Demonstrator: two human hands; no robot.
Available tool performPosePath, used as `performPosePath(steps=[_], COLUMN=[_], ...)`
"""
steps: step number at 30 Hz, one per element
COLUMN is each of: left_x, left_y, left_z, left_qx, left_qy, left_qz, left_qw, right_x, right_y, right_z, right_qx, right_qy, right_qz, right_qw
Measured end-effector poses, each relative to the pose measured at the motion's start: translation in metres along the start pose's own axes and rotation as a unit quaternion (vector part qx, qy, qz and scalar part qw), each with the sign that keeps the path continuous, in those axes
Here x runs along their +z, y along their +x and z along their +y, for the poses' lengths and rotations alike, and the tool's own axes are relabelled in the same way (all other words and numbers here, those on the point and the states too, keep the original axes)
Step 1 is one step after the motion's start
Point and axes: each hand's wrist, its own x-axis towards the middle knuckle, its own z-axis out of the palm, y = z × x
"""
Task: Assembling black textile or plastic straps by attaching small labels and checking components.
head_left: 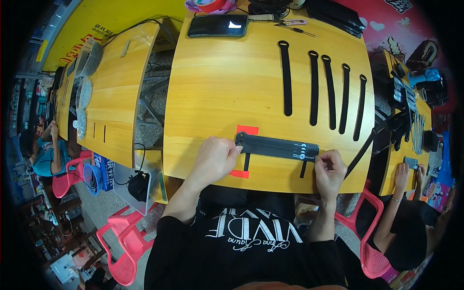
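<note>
Stretched between my hands lies a flat, dark bundle of straps (278, 147) with white printed marks near its right end. My left hand (217, 157) pinches the bundle's left end between thumb and fingers. At the right end my right hand (330, 173) is closed, its fingertips gripping the corner. Under the bundle are red tape marks (248, 129) on the table and two thin black strips (302, 169) that stick out below it. Several black looped straps (314, 89) lie in a row at the far right of the yellow wooden table (212, 92).
A phone (217, 26) lies at the table's far left edge. A craft knife (292, 22) and a black pouch (336, 17) sit at the far side. Pink chairs (126, 241) stand on the floor. To the right, another person's hands (402, 176) work at a neighbouring table.
</note>
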Motion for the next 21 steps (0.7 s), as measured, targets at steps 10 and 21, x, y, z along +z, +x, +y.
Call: performPosePath(steps=[10, 21], left_x=[0.0, 0.006], left_y=[0.004, -0.02], left_z=[-0.005, -0.016], left_qx=[0.028, 0.017], left_qy=[0.035, 0.075], left_qz=[0.043, 0.11], left_qw=[0.998, 0.991], right_x=[0.003, 0.002], right_y=[0.001, -0.005], right_z=[0.002, 0.011], right_qx=[0.014, 0.006], right_qy=[0.008, 0.019], right_qz=[0.002, 0.031], right_qw=[1.0, 0.999])
